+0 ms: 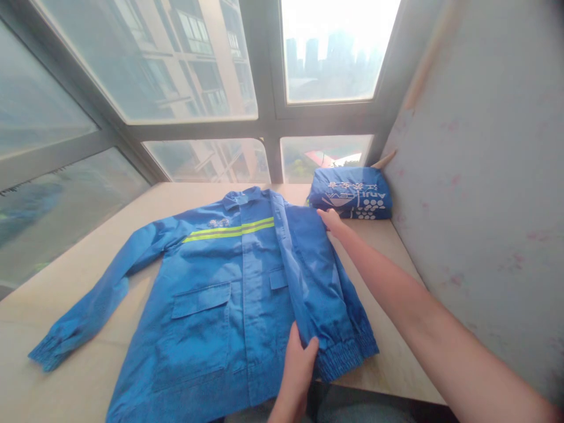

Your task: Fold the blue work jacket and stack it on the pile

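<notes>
A blue work jacket (202, 305) with a yellow-green reflective stripe lies front up on the pale surface. Its side nearer the wall is folded inward, so that part of the front is covered. One sleeve stretches out to the left; the other cuff (348, 355) rests by the near edge. My left hand (297, 364) is at the folded part low down near the hem, gripping cloth between thumb and fingers. Farther up, my right hand (331, 223) pinches the outer folded edge near the shoulder. Some fingertips of both hands are hidden by the cloth.
A folded blue bundle (350, 194) with white lettering sits in the far right corner, close to my right hand. A pale wall (484, 194) bounds the right side. Framed windows (268, 129) rise behind and to the left of the pale tabletop (22, 320).
</notes>
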The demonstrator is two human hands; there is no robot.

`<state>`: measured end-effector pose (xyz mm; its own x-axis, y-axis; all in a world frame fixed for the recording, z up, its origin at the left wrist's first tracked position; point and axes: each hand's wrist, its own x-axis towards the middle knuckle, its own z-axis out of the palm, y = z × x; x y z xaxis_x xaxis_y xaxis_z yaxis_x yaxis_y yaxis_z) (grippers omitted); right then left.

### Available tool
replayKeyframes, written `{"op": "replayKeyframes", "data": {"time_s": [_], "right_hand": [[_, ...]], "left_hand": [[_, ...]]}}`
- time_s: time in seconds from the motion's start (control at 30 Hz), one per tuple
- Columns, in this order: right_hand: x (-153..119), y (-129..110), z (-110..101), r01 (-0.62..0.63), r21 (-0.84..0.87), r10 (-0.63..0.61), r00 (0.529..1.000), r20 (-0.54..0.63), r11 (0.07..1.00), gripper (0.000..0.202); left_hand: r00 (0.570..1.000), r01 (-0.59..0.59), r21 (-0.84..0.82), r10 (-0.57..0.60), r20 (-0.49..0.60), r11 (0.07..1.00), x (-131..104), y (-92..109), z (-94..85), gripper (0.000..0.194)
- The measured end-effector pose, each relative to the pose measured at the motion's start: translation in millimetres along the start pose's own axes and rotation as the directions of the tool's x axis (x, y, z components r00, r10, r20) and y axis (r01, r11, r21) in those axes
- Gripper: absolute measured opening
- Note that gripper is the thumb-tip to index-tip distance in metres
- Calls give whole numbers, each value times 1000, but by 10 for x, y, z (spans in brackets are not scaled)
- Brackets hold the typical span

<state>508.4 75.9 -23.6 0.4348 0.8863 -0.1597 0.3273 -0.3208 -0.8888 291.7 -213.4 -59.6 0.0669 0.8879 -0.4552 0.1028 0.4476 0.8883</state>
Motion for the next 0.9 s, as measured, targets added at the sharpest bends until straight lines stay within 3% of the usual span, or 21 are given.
{"op": "replayKeyframes", "data": {"time_s": [0.17,0.27,0.3,0.37,0.43,0.47,0.53,0.6,0.63,0.7,0.8,0.9], "right_hand": [[-193,306,23,-1,-233,-4,1000,-21,973,59],[-358,323,64,168,-451,-210,977,-44,877,52],[-420,311,95,272,-538,-334,942,-19,798,50],[-548,297,189,500,-640,-559,819,130,584,48],[-667,336,316,665,-610,-648,698,304,430,45],[-716,380,383,709,-582,-651,665,365,398,43],[-786,497,499,726,-552,-621,666,414,410,41],[-811,610,568,708,-543,-592,693,411,452,42],[-810,651,584,711,-531,-590,693,414,461,43],[-791,692,590,733,-495,-605,673,426,467,44],[-758,689,587,745,-458,-624,662,416,485,47],[-753,680,603,718,-470,-618,689,379,513,46]], "left_hand": [[1000,-28,199,26,14,980,-2,79,-11,63],[999,-48,355,46,13,934,-29,146,-35,69],[999,-47,408,46,13,912,-40,167,-48,72],[998,-59,528,68,2,847,-47,216,-81,77],[986,-112,667,167,-19,737,-2,295,-110,77],[967,-156,736,255,-23,658,56,353,-114,75],[893,-263,843,450,28,469,268,519,-87,67],[798,-390,876,579,168,284,612,751,-8,58],[755,-467,859,600,265,208,824,885,45,57],[707,-554,823,593,386,124,1279,1162,157,53],[730,-514,850,577,366,112,1875,1497,262,38],[748,-468,876,582,319,121,2226,1630,261,40]]}}
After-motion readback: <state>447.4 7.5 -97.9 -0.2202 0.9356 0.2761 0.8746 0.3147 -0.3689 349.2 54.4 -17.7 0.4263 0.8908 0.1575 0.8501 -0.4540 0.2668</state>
